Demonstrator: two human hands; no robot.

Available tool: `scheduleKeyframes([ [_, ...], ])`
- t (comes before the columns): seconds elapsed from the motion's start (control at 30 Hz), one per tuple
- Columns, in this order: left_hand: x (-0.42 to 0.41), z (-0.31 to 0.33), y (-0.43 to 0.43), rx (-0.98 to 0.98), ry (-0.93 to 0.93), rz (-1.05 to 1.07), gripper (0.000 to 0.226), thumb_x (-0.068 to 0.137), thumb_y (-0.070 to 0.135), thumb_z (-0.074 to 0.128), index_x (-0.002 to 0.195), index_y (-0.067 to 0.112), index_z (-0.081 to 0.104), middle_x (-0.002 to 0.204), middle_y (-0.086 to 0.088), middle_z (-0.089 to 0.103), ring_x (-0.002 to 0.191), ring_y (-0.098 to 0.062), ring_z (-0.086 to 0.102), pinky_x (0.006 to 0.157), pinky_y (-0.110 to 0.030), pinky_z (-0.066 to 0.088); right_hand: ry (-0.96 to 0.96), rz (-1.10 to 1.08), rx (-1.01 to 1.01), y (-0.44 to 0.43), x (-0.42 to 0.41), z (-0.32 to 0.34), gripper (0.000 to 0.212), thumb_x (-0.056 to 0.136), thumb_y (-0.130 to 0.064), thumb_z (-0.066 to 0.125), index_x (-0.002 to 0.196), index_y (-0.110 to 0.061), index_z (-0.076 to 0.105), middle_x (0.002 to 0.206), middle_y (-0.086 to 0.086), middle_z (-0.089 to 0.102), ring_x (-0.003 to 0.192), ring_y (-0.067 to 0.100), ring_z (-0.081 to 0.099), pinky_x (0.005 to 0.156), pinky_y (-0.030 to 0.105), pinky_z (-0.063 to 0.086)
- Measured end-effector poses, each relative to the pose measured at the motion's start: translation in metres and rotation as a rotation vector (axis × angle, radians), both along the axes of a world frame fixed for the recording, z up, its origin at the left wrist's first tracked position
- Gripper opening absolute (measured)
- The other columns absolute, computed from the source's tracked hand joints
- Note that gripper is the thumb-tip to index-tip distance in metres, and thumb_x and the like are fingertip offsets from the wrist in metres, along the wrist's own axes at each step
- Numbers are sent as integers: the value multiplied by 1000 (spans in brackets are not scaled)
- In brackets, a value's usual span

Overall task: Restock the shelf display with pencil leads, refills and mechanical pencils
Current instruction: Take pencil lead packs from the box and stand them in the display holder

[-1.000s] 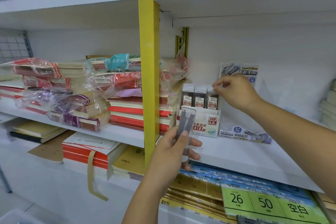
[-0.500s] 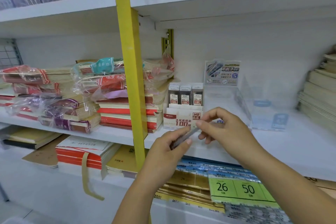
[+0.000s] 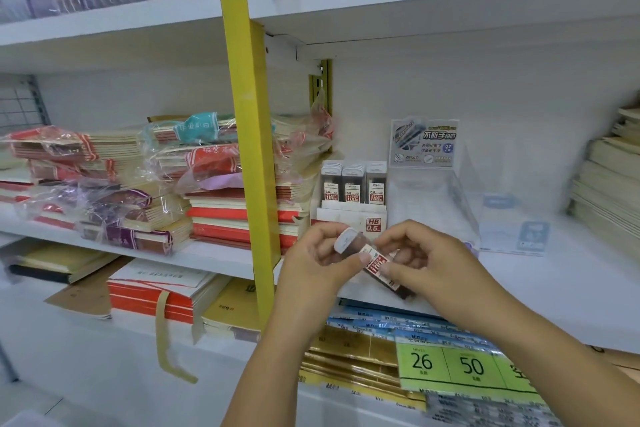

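A pencil lead case (image 3: 372,258) with a white cap and a red-and-white label lies tilted between both my hands, in front of the shelf edge. My left hand (image 3: 317,262) grips its capped end and my right hand (image 3: 434,262) pinches the lower end. Behind them on the white shelf (image 3: 571,288) stands a white HB 0.5 display box (image 3: 349,217) with three rows of lead cases upright in it. To its right sits a clear plastic display stand (image 3: 440,198) with a printed header card; I see nothing inside it.
A yellow upright post (image 3: 249,135) divides the shelving just left of my hands. Wrapped notebook stacks (image 3: 145,184) fill the left shelf, and paper stacks (image 3: 609,191) stand at the far right. Green 26 and 50 label packs (image 3: 460,364) lie on the shelf below.
My right hand came back from the display box to meet my left hand. The lead case, held upright by the left hand alone before, is now tilted and gripped by both hands.
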State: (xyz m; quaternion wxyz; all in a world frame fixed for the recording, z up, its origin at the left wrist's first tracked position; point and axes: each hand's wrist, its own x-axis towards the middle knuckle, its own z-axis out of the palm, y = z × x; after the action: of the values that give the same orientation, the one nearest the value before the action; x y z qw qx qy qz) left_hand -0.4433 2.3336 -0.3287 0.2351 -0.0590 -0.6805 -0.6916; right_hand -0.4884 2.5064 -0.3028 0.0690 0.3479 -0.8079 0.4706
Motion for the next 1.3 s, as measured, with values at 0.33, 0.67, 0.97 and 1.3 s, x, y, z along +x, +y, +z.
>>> scheduleKeyframes([
  [0.33, -34, -17, -7, -800, 142, 427, 55, 101, 36, 52, 152, 36, 32, 164, 18, 15, 152, -3, 1, 123, -30, 8, 331, -106, -212, -15, -64, 81, 60, 85, -1, 65, 99, -55, 43, 91, -24, 64, 76, -1, 66, 65, 15, 51],
  [0.67, -51, -33, -11, -953, 124, 494, 58, 103, 46, 39, 156, 38, 17, 164, 21, -5, 148, 1, -20, 119, -29, -4, 590, -241, 316, -38, -111, 74, 24, 87, -18, 67, 109, -23, 59, 105, -2, 57, 89, 15, 56, 78, 34, 48],
  [0.97, -50, -35, -11, -907, 141, 477, 58, 102, 43, 45, 155, 38, 23, 164, 23, -1, 148, 2, -17, 118, -28, 1, 489, -421, 239, -43, -134, 60, 23, 91, -27, 64, 111, -22, 73, 93, 2, 48, 89, 15, 43, 70, 25, 26],
  [1.3, -19, -34, 7, -852, 203, 442, 52, 102, 36, 48, 152, 33, 34, 163, 19, 16, 150, 0, 0, 119, -19, 2, 445, -326, 0, -11, -59, 54, 26, 98, -23, 53, 120, -22, 66, 106, -5, 59, 87, 3, 54, 77, 9, 37],
])
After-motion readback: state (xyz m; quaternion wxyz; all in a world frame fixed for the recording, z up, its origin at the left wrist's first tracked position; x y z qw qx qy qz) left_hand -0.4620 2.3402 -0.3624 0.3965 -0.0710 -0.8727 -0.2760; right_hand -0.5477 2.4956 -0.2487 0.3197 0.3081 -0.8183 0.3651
